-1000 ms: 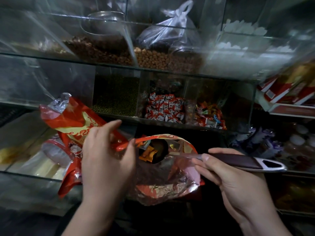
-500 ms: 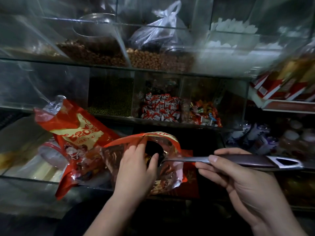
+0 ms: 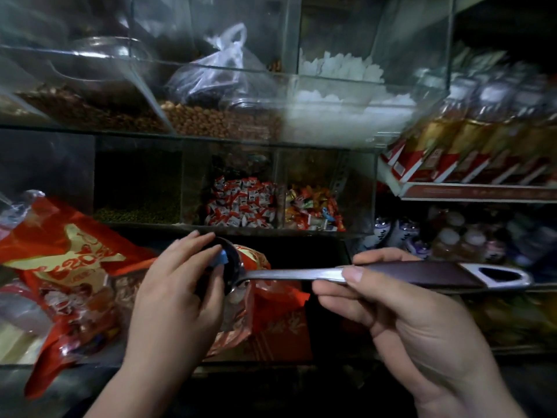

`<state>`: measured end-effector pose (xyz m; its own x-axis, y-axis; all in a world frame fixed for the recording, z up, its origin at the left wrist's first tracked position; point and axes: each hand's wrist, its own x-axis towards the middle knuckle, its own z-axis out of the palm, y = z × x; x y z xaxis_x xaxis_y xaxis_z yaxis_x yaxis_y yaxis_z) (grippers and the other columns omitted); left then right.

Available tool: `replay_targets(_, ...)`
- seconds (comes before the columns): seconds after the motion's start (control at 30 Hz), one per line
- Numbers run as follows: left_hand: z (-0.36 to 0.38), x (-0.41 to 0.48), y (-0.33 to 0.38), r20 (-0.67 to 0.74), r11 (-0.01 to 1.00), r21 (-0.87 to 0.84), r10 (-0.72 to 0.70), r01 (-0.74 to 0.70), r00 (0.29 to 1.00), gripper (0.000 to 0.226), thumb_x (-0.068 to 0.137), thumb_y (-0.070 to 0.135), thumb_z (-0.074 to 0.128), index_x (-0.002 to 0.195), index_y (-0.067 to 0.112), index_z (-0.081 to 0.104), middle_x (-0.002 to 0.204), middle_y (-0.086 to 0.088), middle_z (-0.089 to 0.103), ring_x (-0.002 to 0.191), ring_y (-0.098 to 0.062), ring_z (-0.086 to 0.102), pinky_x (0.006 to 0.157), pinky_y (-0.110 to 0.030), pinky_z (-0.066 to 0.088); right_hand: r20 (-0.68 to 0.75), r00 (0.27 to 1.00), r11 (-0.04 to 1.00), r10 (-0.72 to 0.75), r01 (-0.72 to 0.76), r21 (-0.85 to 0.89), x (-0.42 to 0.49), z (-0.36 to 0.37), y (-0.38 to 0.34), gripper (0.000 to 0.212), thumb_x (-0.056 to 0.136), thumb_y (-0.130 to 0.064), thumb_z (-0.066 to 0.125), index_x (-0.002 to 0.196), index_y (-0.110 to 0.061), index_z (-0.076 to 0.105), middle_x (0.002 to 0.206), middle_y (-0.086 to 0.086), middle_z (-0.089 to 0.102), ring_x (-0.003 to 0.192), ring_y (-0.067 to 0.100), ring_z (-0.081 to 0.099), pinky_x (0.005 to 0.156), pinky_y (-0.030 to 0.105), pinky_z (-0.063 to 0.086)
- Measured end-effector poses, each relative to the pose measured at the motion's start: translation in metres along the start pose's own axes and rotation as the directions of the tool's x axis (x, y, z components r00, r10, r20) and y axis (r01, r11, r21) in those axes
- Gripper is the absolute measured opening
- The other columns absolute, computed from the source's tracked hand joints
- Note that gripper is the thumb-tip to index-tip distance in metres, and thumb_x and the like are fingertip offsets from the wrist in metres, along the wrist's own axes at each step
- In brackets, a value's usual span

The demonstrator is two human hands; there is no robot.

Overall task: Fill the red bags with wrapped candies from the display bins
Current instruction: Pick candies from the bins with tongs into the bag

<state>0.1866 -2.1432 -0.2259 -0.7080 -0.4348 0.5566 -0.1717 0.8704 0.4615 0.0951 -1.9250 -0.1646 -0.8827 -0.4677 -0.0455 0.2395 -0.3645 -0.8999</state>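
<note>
head view: left hand (image 3: pixel 177 291) off the bag mouth now, over the ladle (image 3: pixel 286 274) bowl at a blue candy (image 3: pixel 222 260) — pinching or pushing, cannot tell; right hand (image 3: pixel 407 315) gripping the handle; likely clearing leftovers into red bag (image 3: pixel 280 300) beneath.

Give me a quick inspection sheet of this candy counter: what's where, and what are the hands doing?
Surface: glass counter top, dimly lit.
Job's things: open red bag beneath the bowl of the ladle; second red bag lying to its left, candies showing inside; red-and-white candies and mixed candies in neighbouring bins behind.
Clutter: green beans, peanuts, clear plastic bag and white chunks in other bins.
Grippers: right hand grips the ladle handle; left hand curls over the bowl beside a blue-wrapped candy; whether it pinches it is unclear.
Cables: nothing seen.
Surroundings: boxes and bottles on shelves to the right, blurred.
</note>
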Motion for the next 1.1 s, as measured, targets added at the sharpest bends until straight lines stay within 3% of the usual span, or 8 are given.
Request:
replay_targets(0.07, 0.004, 0.02, 0.011, -0.009, 0.997, -0.01, 0.077, -0.077, 0.997, 0.029, 0.093, 0.02, 0.063, 0.118, 0.009, 0.071, 0.127, -0.001, 0.066, 0.126, -0.016, 0.054, 0.112, -0.035, 0.039, -0.063, 0.997, 0.998, -0.053, 0.054, 0.016, 0.002, -0.004, -0.01, 0.035, 0.039, 0.004, 0.085, 0.064, -0.018, 0.078, 0.071, 0.028, 0.074, 0.067, 0.041, 0.078, 0.054, 0.031, 0.063)
replay_targets(0.2, 0.033, 0.074, 0.032, 0.112, 0.982, -0.014, 0.189, -0.188, 0.976, 0.036, 0.093, 0.024, 0.065, 0.127, 0.013, 0.066, 0.134, 0.001, 0.062, 0.133, -0.017, 0.048, 0.115, -0.023, 0.023, -0.177, 0.974, 0.983, -0.145, 0.162, 0.085, 0.016, -0.013, -0.027, 0.014, 0.06, -0.007, 0.07, 0.058, -0.019, 0.077, 0.064, 0.015, 0.074, 0.061, 0.032, 0.078, 0.052, 0.027, 0.062)
replay_targets(0.37, 0.099, 0.132, 0.048, 0.328, 0.958, -0.084, 0.287, -0.275, 0.9, 0.05, 0.099, 0.031, 0.059, 0.143, 0.012, 0.051, 0.153, -0.006, 0.044, 0.148, -0.025, 0.029, 0.124, -0.041, 0.017, -0.397, 0.91, 0.982, -0.12, 0.169, 0.089, 0.042, -0.032, -0.029, 0.03, 0.092, 0.008, 0.06, 0.073, -0.014, 0.067, 0.064, 0.005, 0.074, 0.065, 0.027, 0.079, 0.056, 0.026, 0.063)
replay_targets(0.6, 0.161, 0.167, 0.052, 0.484, 0.967, -0.238, 0.199, -0.091, 0.852, 0.061, 0.096, 0.031, 0.063, 0.149, 0.011, 0.041, 0.16, -0.012, 0.029, 0.149, -0.028, 0.023, 0.122, -0.036, 0.02, -0.555, 0.819, 0.962, -0.147, 0.249, 0.112, 0.085, -0.035, -0.008, 0.015, 0.099, 0.001, 0.061, 0.088, -0.009, 0.064, 0.094, 0.011, 0.071, 0.089, 0.03, 0.078, 0.079, 0.033, 0.066)
replay_targets(0.7, 0.169, 0.163, 0.048, 0.486, 0.967, -0.252, 0.161, -0.039, 0.859, 0.066, 0.092, 0.026, 0.069, 0.15, 0.011, 0.039, 0.157, -0.015, 0.031, 0.144, -0.03, 0.032, 0.12, -0.034, 0.026, -0.448, 0.807, 0.92, -0.385, 0.3, -0.251, 0.103, -0.035, 0.008, 0.009, 0.098, -0.002, 0.067, 0.094, -0.011, 0.069, 0.096, 0.014, 0.074, 0.095, 0.025, 0.078, 0.086, 0.032, 0.063)
replay_targets(0.77, 0.169, 0.16, 0.045, 0.482, 0.962, -0.271, 0.164, -0.032, 0.861, 0.058, 0.091, 0.022, 0.069, 0.143, 0.008, 0.047, 0.147, -0.018, 0.042, 0.135, -0.033, 0.043, 0.113, -0.033, 0.035, -0.154, 0.812, 0.648, -0.563, 0.319, -0.691, 0.11, -0.042, 0.015, 0.006, 0.093, -0.008, 0.074, 0.094, -0.014, 0.073, 0.091, 0.0, 0.074, 0.088, 0.005, 0.072, 0.082, 0.019, 0.055)
replay_targets(0.87, 0.165, 0.154, 0.036, 0.466, 0.965, -0.256, 0.17, -0.051, 0.868, 0.046, 0.092, 0.025, 0.067, 0.134, 0.012, 0.057, 0.132, -0.012, 0.057, 0.12, -0.028, 0.056, 0.098, -0.023, 0.04, 0.249, 0.809, 0.223, -0.533, 0.418, -0.881, 0.113, -0.052, 0.024, 0.008, 0.092, -0.004, 0.073, 0.098, -0.008, 0.074, 0.099, 0.0, 0.071, 0.092, 0.009, 0.067, 0.083, 0.02, 0.053)
replay_targets(1.1, 0.132, 0.141, 0.018, 0.417, 0.97, -0.232, 0.17, -0.076, 0.893, 0.044, 0.092, 0.038, 0.063, 0.134, 0.026, 0.058, 0.133, 0.003, 0.06, 0.119, -0.015, 0.057, 0.094, -0.021, 0.041, 0.256, 0.731, 0.245, -0.633, 0.502, -0.829, 0.091, -0.055, 0.033, 0.008, 0.095, -0.016, 0.07, 0.102, -0.015, 0.074, 0.106, -0.009, 0.069, 0.105, 0.0, 0.067, 0.091, 0.013, 0.05)
